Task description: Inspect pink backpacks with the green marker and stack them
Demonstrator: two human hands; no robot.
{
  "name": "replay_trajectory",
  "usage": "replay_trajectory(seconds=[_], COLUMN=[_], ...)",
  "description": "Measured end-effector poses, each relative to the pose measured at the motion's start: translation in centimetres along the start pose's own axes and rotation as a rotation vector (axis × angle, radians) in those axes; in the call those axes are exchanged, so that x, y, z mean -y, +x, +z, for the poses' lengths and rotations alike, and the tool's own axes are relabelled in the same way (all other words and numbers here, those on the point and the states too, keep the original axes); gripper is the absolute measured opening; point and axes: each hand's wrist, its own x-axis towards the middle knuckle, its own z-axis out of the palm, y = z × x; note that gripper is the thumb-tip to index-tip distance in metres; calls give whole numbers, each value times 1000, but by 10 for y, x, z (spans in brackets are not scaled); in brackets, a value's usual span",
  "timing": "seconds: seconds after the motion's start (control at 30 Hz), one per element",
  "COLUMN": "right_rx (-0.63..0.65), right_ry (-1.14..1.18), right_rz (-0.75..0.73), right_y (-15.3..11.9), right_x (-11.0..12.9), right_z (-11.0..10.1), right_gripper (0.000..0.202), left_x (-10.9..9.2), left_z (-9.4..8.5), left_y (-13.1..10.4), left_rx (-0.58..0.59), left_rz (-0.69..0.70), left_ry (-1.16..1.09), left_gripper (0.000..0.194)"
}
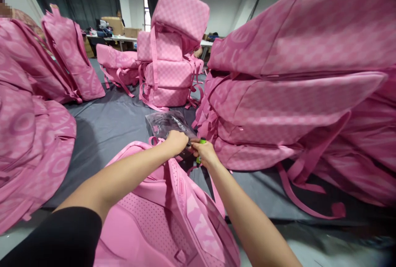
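Note:
A pink backpack [148,221] stands close in front of me, its padded, dotted back panel facing me. Beyond its top edge my two hands nearly meet. My left hand [177,140] is closed in a fist, and a small dark thing shows at its fingers; I cannot make out what it is. A small bright green object with black ends [202,140] is gripped in my right hand [205,154], its kind unclear. Just past the hands lies a clear plastic bag [168,121] with dark contents.
Large pink backpacks [297,102] are stacked on the right, and more pink backpacks [27,126] stand at left. A stack of pink checked bags [168,77] rises behind the plastic bag. Dark grey cloth [102,122] covers the table. Partly visible people are at the far left and back.

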Motion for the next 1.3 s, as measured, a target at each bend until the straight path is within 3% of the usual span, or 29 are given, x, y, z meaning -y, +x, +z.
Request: replay_trajectory(seconds=[0.1, 0.2, 0.3, 0.43, 0.53, 0.63, 0.73, 0.8, 0.87, 0.97, 1.07, 1.3], right_rx=[37, 103, 218, 216, 101, 55, 166, 297, 458, 647, 700, 699], right_ry=[139, 232, 255, 125, -33, -217, -511, -789, -1096, -1412, -1506, -1609], right_rz=[-41, -112, -217, -345, -509, -683, -823, -807, -719, -637, -628, -651], right_y=[-13, -37, -69, -106, -124, -136, -145, -150, -154, -158, -159, -162], right_x=[17, 35, 51, 69, 80, 83, 76, 69, 63, 54, 45, 39], right_z=[-19, -32, -25, -2, 8, 15, 34, 56, 80, 110, 129, 131], right_gripper=[26, 43, 53, 38, 29, 24, 13, 21, 35, 32, 23, 24], left_x=[13, 19, 15, 4, 19, 58, 95, 107, 110, 106, 106, 113], left_z=[-16, -38, -48, -50, -55, -50, -23, 0, 18, 28, 27, 30], left_y=[-9, -25, -46, -82, -122, -177, -230, -254, -267, -272, -270, -264], left_rx=[-116, -166, -172, -188, -396, -605, -491, -338, -237, -206, -205, -191], left_rz=[-65, -40, 18, 49, 49, -110, -326, -388, -408, -426, -434, -409], left_ry=[-225, -490, -697, -822, -802, -639, -478, -457, -496, -526, -467, -385], left_gripper=[22, 27, 28, 25, 24, 39, 64, 81, 82, 67, 65, 63])
